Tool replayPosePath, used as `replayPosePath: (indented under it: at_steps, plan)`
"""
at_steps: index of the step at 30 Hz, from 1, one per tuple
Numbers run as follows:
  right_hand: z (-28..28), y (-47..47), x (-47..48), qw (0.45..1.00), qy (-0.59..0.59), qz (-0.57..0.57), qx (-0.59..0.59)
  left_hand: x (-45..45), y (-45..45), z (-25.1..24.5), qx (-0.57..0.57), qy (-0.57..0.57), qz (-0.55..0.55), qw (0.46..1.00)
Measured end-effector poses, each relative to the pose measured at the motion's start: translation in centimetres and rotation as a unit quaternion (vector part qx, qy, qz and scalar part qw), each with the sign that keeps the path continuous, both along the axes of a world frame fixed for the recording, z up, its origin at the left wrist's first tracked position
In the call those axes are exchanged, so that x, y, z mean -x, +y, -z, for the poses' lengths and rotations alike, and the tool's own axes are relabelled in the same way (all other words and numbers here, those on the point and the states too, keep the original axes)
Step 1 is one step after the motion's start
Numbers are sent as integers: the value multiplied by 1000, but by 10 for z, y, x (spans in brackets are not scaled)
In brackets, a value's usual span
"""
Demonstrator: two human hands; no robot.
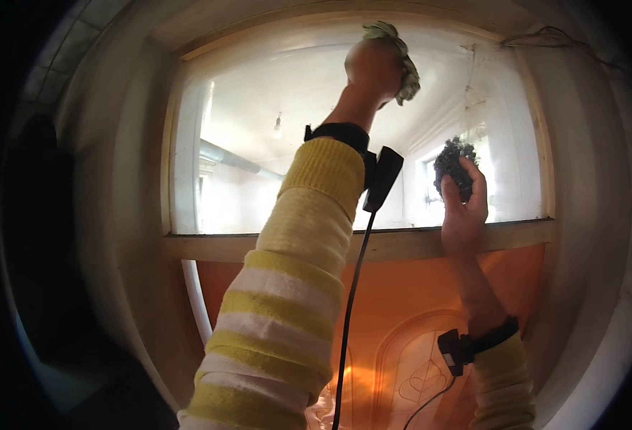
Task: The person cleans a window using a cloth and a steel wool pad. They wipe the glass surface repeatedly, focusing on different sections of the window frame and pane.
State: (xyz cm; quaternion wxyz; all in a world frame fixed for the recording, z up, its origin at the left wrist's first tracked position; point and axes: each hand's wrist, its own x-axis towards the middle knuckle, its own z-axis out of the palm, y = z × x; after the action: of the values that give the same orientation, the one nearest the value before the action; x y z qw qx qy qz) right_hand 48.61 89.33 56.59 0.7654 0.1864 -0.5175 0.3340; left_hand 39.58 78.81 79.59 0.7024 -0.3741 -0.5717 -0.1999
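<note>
Close to the top edge of the glass transom pane (316, 91), my left hand (372, 67) is closed around a crumpled grey-green cloth (410, 75). The hand is blurred, and part of the cloth is hidden behind it. Lower and to the right, my right hand (463, 215) pinches a dark, curly scouring pad (453, 161) between thumb and fingers. The pad is in front of the lower right of the pane; I cannot tell whether it touches the glass. Black straps with devices and cables are on both wrists.
A wooden frame (543, 134) surrounds the pane, with a wooden crossbar (402, 244) below it. Under that is an orange-brown door (402, 290) with a carved arch. A loose wire (549, 37) hangs at the upper right. A bulb (277, 126) shows through the glass.
</note>
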Motion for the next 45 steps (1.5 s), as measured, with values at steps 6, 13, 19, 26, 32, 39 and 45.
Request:
replayPosePath:
  at_steps: [6, 13, 19, 26, 32, 39, 45]
  plan:
    - [-1, 4, 0, 996, 59, -71, 14, -23, 54, 19, 57, 99, 14, 993]
    - [-1, 9, 5, 997, 82, -8, -2, -10, 44, -1, 16, 91, -7, 996]
    - [0, -1, 2, 996, 35, -85, 9, 27, -28, -34, -65, -33, -3, 997]
    - [-2, -4, -1, 998, 30, -52, 15, 101, -118, -34, -199, -36, -44, 978]
    - [-3, -3, -3, 999, 38, -10, 24, 141, -198, -10, -223, -118, -80, 964]
    - [-6, 4, -1, 995, 49, 82, 11, 170, -247, 5, -162, -163, -163, 960]
    - [-14, 0, -8, 958, 23, 280, -63, 157, -256, 65, -106, -76, 31, 991]
